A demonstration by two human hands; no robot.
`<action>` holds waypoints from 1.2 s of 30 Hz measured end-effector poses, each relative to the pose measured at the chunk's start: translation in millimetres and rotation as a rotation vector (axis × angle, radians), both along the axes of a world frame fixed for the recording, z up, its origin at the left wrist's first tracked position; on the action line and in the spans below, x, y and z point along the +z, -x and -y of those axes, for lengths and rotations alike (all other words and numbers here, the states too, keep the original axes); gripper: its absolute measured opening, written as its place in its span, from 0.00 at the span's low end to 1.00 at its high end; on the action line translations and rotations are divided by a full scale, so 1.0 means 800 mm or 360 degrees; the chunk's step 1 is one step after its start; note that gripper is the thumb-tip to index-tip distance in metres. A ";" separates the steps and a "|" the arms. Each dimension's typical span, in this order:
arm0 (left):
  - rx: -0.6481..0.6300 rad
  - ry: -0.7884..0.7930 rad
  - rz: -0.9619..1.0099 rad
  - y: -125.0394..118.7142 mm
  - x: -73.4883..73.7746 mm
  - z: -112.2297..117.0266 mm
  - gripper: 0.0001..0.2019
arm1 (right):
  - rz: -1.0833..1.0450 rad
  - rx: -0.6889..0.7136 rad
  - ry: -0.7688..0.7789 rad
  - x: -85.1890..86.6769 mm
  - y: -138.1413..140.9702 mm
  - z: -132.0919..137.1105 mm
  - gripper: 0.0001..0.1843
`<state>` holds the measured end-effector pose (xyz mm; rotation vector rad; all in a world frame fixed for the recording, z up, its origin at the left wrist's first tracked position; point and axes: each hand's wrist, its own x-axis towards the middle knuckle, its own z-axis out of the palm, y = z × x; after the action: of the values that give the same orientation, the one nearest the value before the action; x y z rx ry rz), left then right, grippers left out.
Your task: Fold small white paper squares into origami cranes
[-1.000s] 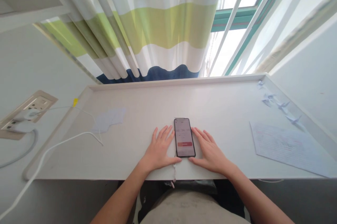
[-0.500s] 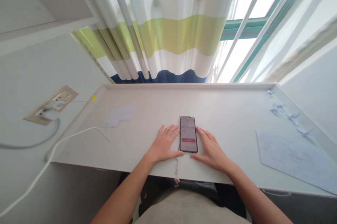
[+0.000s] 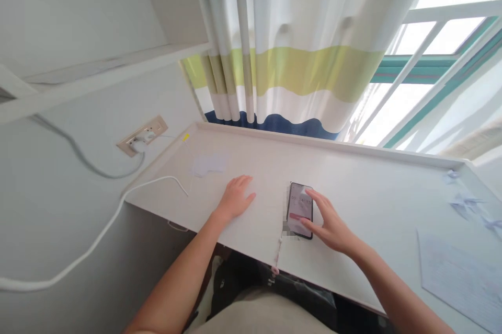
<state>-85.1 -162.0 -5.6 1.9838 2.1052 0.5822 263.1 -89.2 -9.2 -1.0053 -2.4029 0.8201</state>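
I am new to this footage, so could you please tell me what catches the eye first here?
First comes the striped curtain, hanging behind the white desk with bright window light to its right. Next, the phone lying near the desk's front edge, its screen lit, with the right hand at its right side, fingers over the screen. The left hand rests flat on the desk, left of the phone and apart from it.

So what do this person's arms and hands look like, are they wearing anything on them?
Both forearms are bare as far as the picture shows: no sleeves reach into view. The left hand and the right hand wear no gloves, and no rings, watch or bracelet show on the fingers or wrists. Light beige clothing covers the lap below the arms.
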 end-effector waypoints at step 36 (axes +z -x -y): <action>0.0675 -0.0240 -0.0149 0.201 -0.030 0.081 0.20 | 0.0701 0.0920 -0.0848 0.018 0.478 -0.021 0.18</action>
<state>-245.5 -227.0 -29.2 1.6631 2.6353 0.7478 -119.4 -72.6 5.6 -0.2925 -3.1051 0.0724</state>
